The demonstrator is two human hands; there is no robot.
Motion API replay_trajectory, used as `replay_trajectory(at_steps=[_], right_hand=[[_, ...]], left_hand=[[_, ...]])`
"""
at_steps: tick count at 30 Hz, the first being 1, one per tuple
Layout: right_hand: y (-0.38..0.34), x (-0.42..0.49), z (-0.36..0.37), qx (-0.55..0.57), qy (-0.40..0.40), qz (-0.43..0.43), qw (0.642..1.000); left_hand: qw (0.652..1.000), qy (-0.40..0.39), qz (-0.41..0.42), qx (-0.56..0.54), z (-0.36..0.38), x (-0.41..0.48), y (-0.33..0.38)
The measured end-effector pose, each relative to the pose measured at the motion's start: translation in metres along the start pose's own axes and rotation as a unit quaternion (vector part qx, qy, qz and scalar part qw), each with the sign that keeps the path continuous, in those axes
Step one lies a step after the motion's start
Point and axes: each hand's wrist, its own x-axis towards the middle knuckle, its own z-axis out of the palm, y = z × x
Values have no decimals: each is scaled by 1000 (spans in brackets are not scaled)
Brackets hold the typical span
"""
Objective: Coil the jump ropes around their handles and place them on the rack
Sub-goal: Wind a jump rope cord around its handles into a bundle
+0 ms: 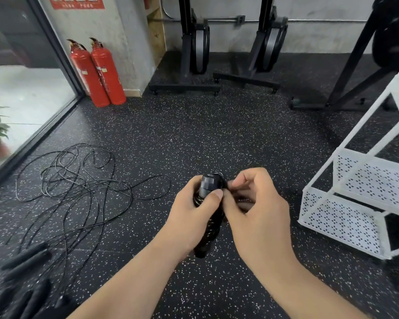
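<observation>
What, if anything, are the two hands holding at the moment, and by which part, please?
The left hand wraps the middle of the black rope-wound jump rope handles; the right hand pinches at their top end.

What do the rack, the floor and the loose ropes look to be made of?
Rack: white painted perforated sheet metal, judging by the punched hole pattern and thin straight frame bars.
Floor: probably rubber gym matting, matte black with pale speckles.
Loose ropes: thin black cords with a slight sheen, likely plastic or coated cable; the view cannot settle which.
</observation>
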Motion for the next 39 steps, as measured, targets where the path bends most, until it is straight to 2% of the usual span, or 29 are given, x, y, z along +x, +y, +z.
replay_trajectory(at_steps=[3, 6, 10, 17, 24, 30, 33, 39], right_hand=[[0, 3, 0, 55, -7, 24, 998], [0, 6, -1, 85, -29, 37, 995], [-1, 8, -1, 87, -44, 35, 995], [4, 14, -1, 181, -42, 82, 979], [3, 16, -4, 128, -63, 58, 988], [4, 9, -2, 34, -11, 25, 999], [5, 10, -2, 36, -36, 29, 998], [9, 14, -1, -25, -82, 9, 996]], left_hand=[[991, -13, -61, -117, -2, -1, 7], [977, -32, -111, -179, -8, 0, 8], [963, -4, -162, -215, -4, -2, 6], [960, 15, -159, -231, 5, -3, 10], [943, -24, -192, -272, -3, 1, 6], [946, 7, -185, -267, -4, 3, 3], [953, 24, -166, -252, -6, 4, 5], [979, 5, -93, -182, -8, 2, 7]])
